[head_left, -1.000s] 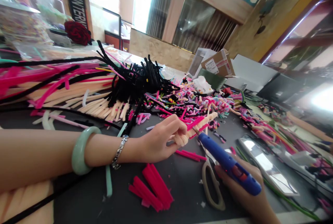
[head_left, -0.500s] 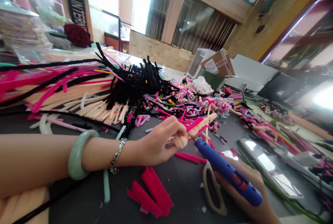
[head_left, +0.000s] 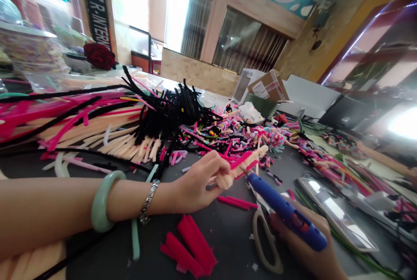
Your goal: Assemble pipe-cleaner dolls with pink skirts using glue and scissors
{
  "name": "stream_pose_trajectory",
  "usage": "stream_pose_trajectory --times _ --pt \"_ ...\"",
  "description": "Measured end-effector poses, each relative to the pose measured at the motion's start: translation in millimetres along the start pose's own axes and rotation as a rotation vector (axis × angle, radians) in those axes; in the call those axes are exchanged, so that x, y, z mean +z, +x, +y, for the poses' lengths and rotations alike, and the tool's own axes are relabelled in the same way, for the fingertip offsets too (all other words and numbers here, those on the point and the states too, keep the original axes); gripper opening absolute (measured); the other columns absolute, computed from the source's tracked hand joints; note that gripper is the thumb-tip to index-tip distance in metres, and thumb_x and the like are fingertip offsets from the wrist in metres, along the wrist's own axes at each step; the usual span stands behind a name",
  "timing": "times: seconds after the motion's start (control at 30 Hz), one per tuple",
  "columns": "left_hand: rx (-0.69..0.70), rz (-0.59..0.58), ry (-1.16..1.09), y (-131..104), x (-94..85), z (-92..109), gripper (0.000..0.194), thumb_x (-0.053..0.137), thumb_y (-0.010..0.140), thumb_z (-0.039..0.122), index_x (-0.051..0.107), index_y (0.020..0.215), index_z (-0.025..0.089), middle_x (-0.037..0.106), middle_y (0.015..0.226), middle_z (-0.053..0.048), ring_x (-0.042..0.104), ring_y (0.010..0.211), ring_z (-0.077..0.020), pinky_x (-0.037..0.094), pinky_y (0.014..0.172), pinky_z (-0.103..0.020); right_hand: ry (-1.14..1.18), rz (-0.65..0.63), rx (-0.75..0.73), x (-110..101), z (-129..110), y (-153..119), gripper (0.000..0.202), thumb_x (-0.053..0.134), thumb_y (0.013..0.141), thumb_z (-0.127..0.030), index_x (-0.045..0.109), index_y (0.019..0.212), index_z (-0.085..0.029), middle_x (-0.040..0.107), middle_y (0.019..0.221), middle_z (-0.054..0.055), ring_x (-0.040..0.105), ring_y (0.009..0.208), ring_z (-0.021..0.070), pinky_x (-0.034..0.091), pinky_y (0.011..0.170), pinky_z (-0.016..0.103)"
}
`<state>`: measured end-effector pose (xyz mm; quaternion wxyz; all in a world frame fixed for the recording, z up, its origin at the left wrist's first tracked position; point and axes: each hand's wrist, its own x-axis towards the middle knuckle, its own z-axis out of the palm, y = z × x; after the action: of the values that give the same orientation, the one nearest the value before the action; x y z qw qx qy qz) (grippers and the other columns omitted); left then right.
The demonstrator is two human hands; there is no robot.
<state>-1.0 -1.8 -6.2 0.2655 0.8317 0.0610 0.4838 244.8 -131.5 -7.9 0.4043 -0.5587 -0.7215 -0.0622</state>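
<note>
My left hand (head_left: 202, 180), with a green bangle and a silver bracelet at the wrist, is closed on a piece built from cream and hot pink pipe cleaners (head_left: 249, 160). It points up and to the right. My right hand (head_left: 306, 232) is wrapped round a blue glue gun (head_left: 286, 210), whose metal nozzle meets or nearly meets the pink part of the piece. Grey-handled scissors (head_left: 257, 241) lie on the table beside my right hand. Short pink pipe cleaner lengths (head_left: 195, 245) rest below my left hand, and a few more pink strips (head_left: 237, 202) lie just under the piece.
Long cream, pink and black pipe cleaners (head_left: 107, 128) spread over the left, with a black bundle (head_left: 176, 113) on top. A heap of small colourful pieces (head_left: 247, 128) sits behind my hands. At right lie a phone-like glossy panel (head_left: 339, 215) and a white power strip (head_left: 384, 215). A cardboard box (head_left: 269, 88) stands behind.
The camera view has tilted slightly, so the scene sits a little lower. Both hands keep their holds, and the nozzle stays close to the pink part.
</note>
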Motion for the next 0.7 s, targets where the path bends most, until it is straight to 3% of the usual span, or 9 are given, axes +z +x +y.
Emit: stream_pose_trajectory --times 0.1,0.4,0.7 --pt "-0.025 0.012 0.017 -1 0.3 -1 0.023 0.055 0.078 0.003 0.047 0.093 0.019 0.052 0.087 -0.003 0.054 0.078 -0.0129 0.050 0.068 -0.024 0.014 0.044 0.056 3 -1 -2 0.024 0.067 0.078 -0.034 0.070 0.099 -0.022 0.076 0.087 0.007 0.073 0.076 0.0262 0.060 0.064 0.031" --pt "-0.148 0.065 -0.110 -3 3.8 -6 0.024 0.058 0.077 0.006 0.046 0.094 0.019 0.050 0.090 -0.003 0.055 0.078 -0.0131 0.052 0.070 -0.027 -0.117 -0.032 -0.184 -5 11 -3 0.035 0.067 0.077 -0.025 0.062 0.111 -0.027 0.076 0.091 0.002 0.073 0.073 0.0212 0.058 0.065 0.027" --pt "-0.194 0.054 -0.144 -3 4.0 -6 0.022 0.059 0.079 0.012 0.044 0.094 0.019 0.048 0.088 -0.002 0.054 0.074 -0.0117 0.052 0.066 -0.026 -0.150 -0.115 -0.266 -5 14 -5 0.043 0.063 0.077 -0.018 0.058 0.120 -0.024 0.075 0.097 0.007 0.073 0.080 0.0242 0.057 0.070 0.030"
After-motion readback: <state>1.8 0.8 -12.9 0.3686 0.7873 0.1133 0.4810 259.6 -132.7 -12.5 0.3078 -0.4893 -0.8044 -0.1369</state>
